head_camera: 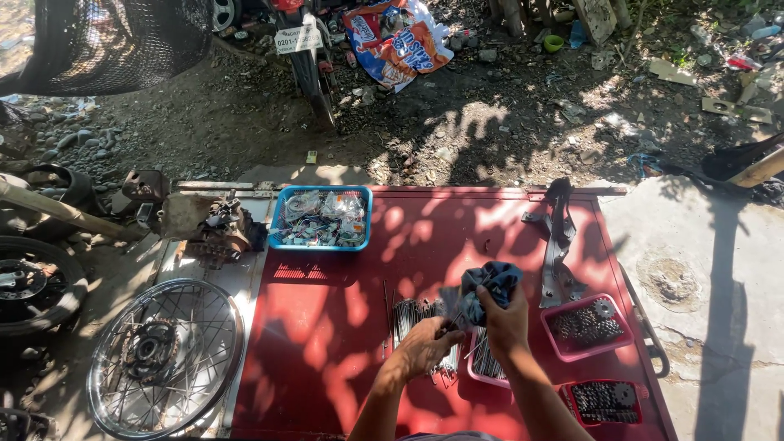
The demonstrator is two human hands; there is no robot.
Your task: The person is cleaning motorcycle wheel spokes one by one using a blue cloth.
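Fingers: right hand (505, 314) is closed around a crumpled blue-grey cloth (488, 286), lower centre of the frame; left hand (426, 343) pinches something thin just beside the cloth, probably one metal spoke, but it is too thin to tell.
Place of the cloth: held above the flat red metal sheet (343, 327), over the loose pile of thin silver spokes (412, 317).
Near things: pink plastic tray with small gears (586, 325) at the right; blue plastic basket with small bagged parts (320, 217) in the upper middle; silver spoked wheel (163, 353) at lower left.
Risk: I think the thin piece may slip from the pinch and fall among the pile, because the grip is small and the cloth covers it.
Hidden: the left fingertips are in shadow; a second pink tray is partly behind the right forearm; sun patches make the small parts unclear.
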